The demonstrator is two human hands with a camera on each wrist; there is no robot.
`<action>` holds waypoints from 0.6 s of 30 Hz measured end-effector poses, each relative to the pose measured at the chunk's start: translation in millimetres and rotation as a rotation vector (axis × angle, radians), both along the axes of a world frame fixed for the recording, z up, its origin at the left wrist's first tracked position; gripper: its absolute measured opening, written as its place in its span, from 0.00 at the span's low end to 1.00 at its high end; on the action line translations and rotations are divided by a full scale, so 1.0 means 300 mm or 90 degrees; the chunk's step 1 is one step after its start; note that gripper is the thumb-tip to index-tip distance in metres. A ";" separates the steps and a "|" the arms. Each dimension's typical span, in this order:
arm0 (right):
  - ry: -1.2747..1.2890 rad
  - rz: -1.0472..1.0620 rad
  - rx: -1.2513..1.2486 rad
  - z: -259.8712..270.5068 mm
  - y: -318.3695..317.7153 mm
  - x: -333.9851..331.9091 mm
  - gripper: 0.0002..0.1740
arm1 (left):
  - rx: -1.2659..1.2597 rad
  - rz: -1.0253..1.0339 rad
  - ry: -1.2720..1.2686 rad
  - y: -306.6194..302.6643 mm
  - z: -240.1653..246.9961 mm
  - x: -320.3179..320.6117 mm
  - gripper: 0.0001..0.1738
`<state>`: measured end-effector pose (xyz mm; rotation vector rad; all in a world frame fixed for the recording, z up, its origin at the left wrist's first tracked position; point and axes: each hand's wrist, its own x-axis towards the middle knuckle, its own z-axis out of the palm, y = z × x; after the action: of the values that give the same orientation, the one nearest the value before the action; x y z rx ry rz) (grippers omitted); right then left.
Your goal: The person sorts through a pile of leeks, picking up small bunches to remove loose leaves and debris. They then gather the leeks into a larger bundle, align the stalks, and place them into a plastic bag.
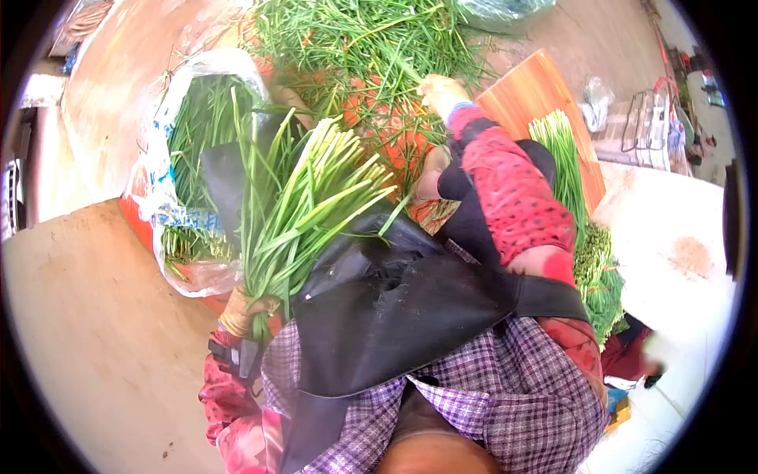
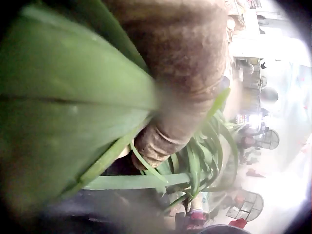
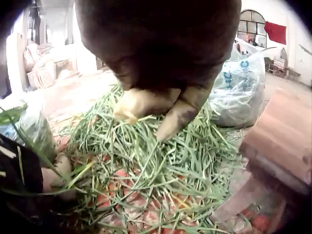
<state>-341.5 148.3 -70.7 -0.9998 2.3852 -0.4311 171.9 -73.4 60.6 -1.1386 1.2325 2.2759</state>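
Observation:
My left hand (image 1: 248,311) grips a thick bunch of garlic chives (image 1: 316,209) near its leafy end, and the pale stem ends fan out up and to the right over the dark apron. In the left wrist view, broad green leaves (image 2: 73,97) lie close to the camera beside the curled fingers (image 2: 168,126). My right hand (image 1: 442,93) is stretched forward over a loose heap of chives (image 1: 347,35). Its thumb and fingers (image 3: 178,119) pinch a few thin chive blades (image 3: 148,158) just above that heap.
At the left stands a plastic-lined container (image 1: 170,213) of chives. A wooden board (image 1: 525,91) leans at the right, with bundled chives (image 1: 560,150) against it. A filled plastic bag (image 3: 239,90) sits behind the heap. The apron (image 1: 403,316) covers the person's lap.

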 end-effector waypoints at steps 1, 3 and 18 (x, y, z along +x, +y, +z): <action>-0.232 -0.275 0.022 0.182 -0.037 0.030 0.10 | 0.030 -0.005 -0.010 -0.006 0.009 -0.004 0.22; -0.393 -0.227 -0.124 0.280 -0.145 0.132 0.17 | -0.023 -0.024 0.006 -0.012 0.003 -0.011 0.23; -0.345 -0.285 -0.200 0.336 -0.034 0.200 0.13 | 0.118 0.074 0.012 0.006 -0.001 0.018 0.20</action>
<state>-281.3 138.0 30.1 -0.3753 2.0510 -1.1120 177.3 -71.6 60.1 -1.1500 0.9593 2.4322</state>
